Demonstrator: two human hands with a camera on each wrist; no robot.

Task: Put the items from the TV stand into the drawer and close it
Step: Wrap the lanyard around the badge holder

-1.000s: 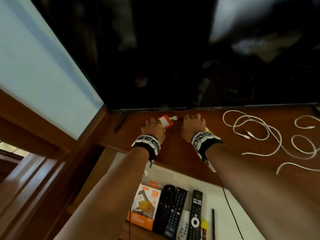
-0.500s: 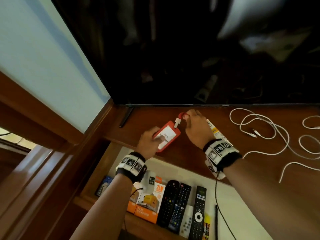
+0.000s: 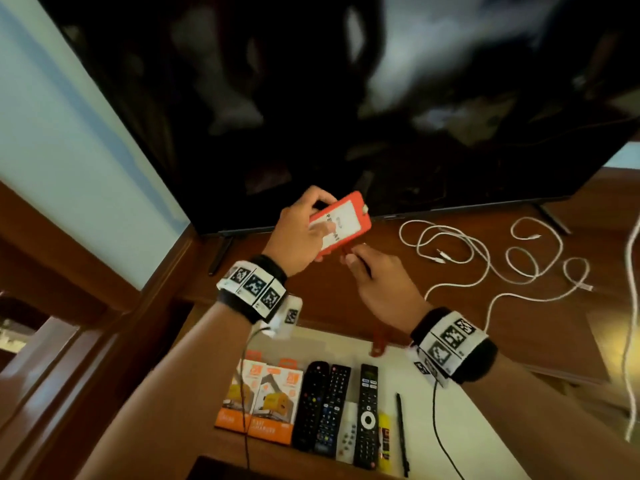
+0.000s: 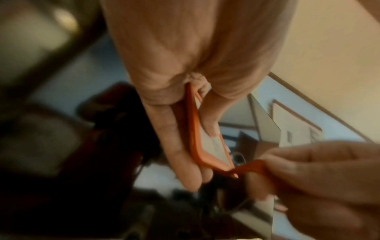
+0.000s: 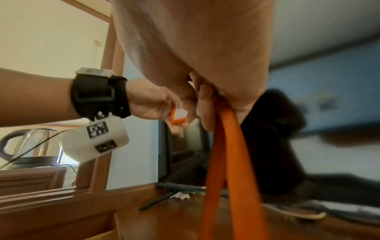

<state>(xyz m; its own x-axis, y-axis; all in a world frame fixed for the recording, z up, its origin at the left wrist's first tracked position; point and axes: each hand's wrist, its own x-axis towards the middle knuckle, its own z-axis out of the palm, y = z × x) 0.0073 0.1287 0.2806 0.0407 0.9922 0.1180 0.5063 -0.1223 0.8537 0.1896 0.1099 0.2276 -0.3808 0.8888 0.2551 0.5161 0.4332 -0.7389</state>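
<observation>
Badge holder [image 3: 341,227] raised, left hand [image 3: 298,233] gripping

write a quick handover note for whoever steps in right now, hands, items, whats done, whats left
Left hand: grips the orange badge holder, lifted off the TV stand.
Right hand: pinches the holder's orange lanyard, which hangs down toward the open drawer.
Done: two orange boxes, remotes, a yellow tube and a pen lie in the drawer.
Left: put the badge holder and lanyard in, gather the white cables from the stand top, then close the drawer.
</observation>
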